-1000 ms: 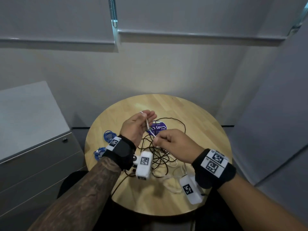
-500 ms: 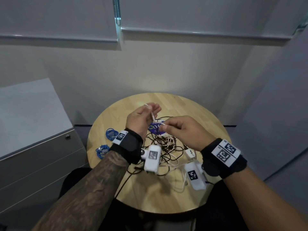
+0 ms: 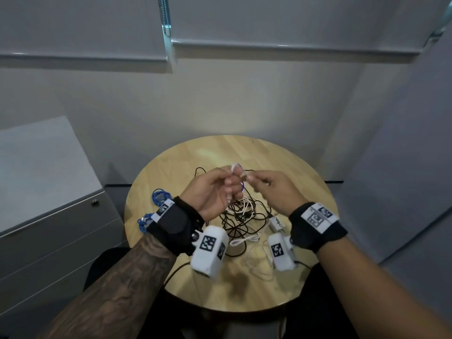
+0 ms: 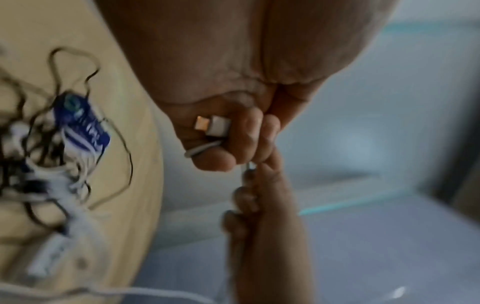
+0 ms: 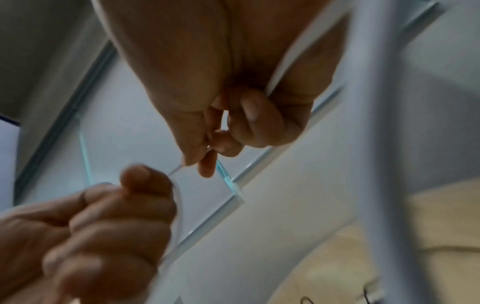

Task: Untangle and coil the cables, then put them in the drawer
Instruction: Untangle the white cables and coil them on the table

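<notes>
Both hands are raised above a round wooden table (image 3: pixel 288 162). My left hand (image 3: pixel 215 189) grips a thin white cable (image 3: pixel 235 166), looped over its fingers, with the white plug (image 4: pixel 217 128) tucked in the curled fingers. My right hand (image 3: pixel 269 187) pinches the same white cable (image 5: pixel 176 169) just to the right of the left hand. The cable hangs down into a tangle of black and white cables (image 3: pixel 244 216) on the table. The grey drawer cabinet (image 3: pixel 49 231) stands at the left, shut.
Two small blue cable bundles (image 3: pixel 159 195) lie at the table's left edge. A blue label (image 4: pixel 80 125) lies among the tangle and a white adapter (image 3: pixel 277 222) at its right. Walls close in behind and on the right.
Both hands have stayed together on the white cable, which now loops over the left fingers. The head view has tilted, so the table sits lower in the frame.
</notes>
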`<state>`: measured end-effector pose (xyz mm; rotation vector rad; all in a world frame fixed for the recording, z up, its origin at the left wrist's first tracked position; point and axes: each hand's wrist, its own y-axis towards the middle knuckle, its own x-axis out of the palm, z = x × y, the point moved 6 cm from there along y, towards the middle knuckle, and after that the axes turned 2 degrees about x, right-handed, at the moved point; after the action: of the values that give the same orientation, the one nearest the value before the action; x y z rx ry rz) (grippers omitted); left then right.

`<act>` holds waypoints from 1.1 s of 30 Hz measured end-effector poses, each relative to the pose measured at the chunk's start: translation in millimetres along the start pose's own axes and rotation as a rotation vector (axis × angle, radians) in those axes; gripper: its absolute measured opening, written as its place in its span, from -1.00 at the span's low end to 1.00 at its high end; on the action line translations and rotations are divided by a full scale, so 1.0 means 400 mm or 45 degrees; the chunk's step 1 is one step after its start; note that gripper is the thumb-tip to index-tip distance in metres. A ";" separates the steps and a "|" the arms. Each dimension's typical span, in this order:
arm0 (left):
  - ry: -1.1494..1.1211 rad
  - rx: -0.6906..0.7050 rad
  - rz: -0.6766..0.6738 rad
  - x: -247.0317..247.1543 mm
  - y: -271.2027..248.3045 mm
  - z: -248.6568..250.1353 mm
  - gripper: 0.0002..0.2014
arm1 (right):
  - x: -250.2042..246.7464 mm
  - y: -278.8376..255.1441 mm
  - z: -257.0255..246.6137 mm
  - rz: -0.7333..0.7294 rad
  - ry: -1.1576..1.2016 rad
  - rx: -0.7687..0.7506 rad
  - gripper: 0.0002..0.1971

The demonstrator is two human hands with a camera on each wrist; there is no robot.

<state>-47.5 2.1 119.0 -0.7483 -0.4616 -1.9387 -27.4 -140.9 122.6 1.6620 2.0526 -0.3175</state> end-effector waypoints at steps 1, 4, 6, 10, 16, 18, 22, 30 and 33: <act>-0.113 0.045 0.005 -0.004 0.000 0.013 -0.84 | 0.028 -0.012 0.021 -0.049 -0.012 0.032 -0.80; -0.163 0.220 0.231 -0.050 0.006 0.024 -0.84 | 0.104 -0.049 0.036 -0.219 -0.062 -0.017 -0.72; -0.058 0.303 0.393 -0.084 0.002 0.015 -0.83 | 0.126 -0.058 0.030 -0.255 -0.140 -0.057 -0.67; -0.015 0.373 0.518 -0.121 -0.005 -0.007 -0.81 | 0.128 -0.070 0.024 -0.313 -0.175 -0.015 -0.73; 0.705 0.520 0.599 -0.112 -0.009 -0.015 -0.79 | 0.096 -0.099 -0.029 -0.389 -0.064 0.003 -0.79; 1.031 0.475 0.518 -0.106 -0.013 -0.032 -0.76 | 0.068 -0.095 -0.053 -0.308 -0.089 -0.077 -0.81; 0.953 0.189 0.275 -0.098 -0.019 -0.079 -0.82 | 0.009 -0.061 -0.062 -0.102 -0.212 -0.199 -0.83; 0.053 -0.171 -0.022 -0.015 -0.053 -0.071 -0.80 | 0.014 -0.038 -0.008 -0.053 0.066 -0.113 -0.79; -0.380 -0.015 0.056 -0.031 -0.038 -0.022 -0.75 | 0.065 -0.060 0.044 -0.242 0.235 0.141 -0.69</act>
<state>-59.7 12.0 103.9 -1.0535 -0.6095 -1.7963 -50.8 -132.5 91.9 1.6149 2.3771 -0.3587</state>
